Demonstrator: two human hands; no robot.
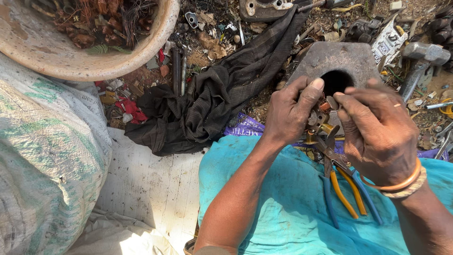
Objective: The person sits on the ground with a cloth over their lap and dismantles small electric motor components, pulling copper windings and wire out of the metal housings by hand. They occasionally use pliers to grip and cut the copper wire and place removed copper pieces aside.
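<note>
A small copper-wound part (325, 106) is pinched by both hands, left hand (290, 113), right hand (377, 134); stripping in progress; pliers (340, 182) at 6 o'clock needed next.

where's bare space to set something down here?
Bare: the white sheet between the sack, dark cloth and teal cloth. Crowded: scrap ground around the metal block and hammer, and under both hands, left hand and right hand, with pliers.

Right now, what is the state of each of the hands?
Left hand: closed on a small metal part.
Right hand: closed, pinching a small coppery piece.
</note>
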